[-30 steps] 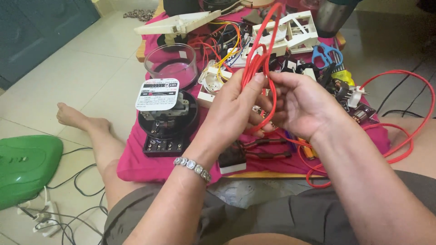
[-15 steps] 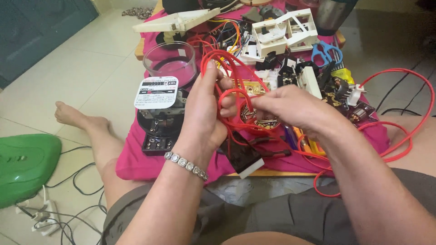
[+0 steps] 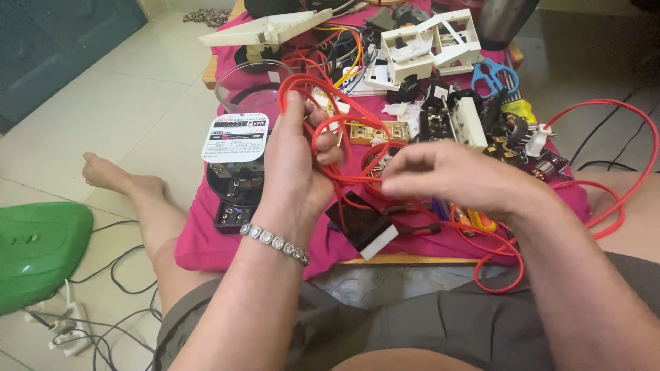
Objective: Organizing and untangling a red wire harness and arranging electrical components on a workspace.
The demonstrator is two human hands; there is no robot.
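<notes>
Coils of thin red insulated wire [image 3: 330,110] are standing upright in my left hand [image 3: 295,172], fingers closing round the bundle above the pink cloth-covered low table [image 3: 206,240]. My right hand [image 3: 447,175] is pinching the strand running sideways from the coils, its tail trailing rightward. Black round electricity meter [image 3: 237,178] is lying just left.

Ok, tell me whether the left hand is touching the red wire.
Touching. The head view shows the left hand closed around a bunch of loops of the red wire, thumb and fingers wrapped over the strands with no gap between them.
</notes>
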